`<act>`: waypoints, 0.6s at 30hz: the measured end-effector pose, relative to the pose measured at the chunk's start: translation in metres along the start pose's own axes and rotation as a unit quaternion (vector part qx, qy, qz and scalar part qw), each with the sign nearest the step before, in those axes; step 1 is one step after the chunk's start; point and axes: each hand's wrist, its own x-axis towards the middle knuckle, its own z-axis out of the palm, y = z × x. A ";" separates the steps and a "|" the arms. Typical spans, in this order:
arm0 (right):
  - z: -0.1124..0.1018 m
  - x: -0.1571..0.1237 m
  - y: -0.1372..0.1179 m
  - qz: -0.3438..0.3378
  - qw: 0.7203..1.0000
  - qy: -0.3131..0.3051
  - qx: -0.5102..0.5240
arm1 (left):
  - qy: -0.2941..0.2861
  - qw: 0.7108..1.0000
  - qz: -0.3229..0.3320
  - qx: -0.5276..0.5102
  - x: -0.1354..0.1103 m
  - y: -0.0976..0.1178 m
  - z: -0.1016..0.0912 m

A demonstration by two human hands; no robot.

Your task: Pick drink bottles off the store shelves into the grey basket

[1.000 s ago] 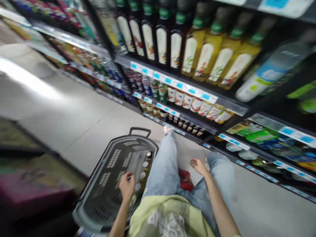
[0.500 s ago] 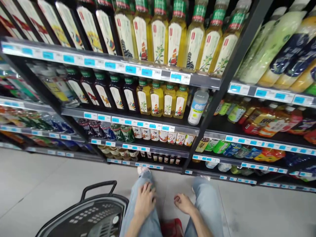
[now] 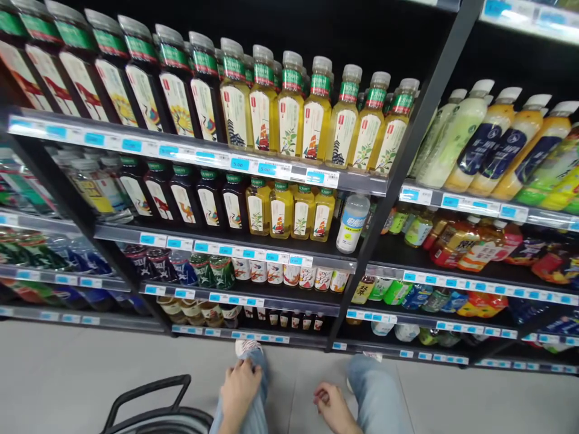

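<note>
The left hand (image 3: 239, 389) lies on the jeans of the left leg (image 3: 265, 377), fingers relaxed and gripping nothing. The right hand (image 3: 332, 407) hangs between the knees, fingers half curled and empty, wrist cut off. Only the basket handle (image 3: 145, 395) shows above the floor (image 3: 67, 374). Small bottles (image 3: 280, 318) on the lowest shelf are unreadable.

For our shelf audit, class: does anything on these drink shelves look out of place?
A lone white bottle with a blue label stands at the right end of the second shelf, beside yellow bottles; nothing there matches it.
</note>
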 end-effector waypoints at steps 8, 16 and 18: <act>-0.084 0.018 -0.025 -0.110 0.964 0.195 0.144 | -0.005 0.999 0.024 0.020 0.004 0.000 -0.003; -0.306 0.016 -0.174 -0.265 0.853 0.442 0.079 | 0.005 0.999 0.038 0.014 0.003 0.004 0.004; -0.357 0.009 -0.232 -0.328 0.784 0.524 0.054 | 0.007 0.999 0.044 0.010 0.004 0.004 0.005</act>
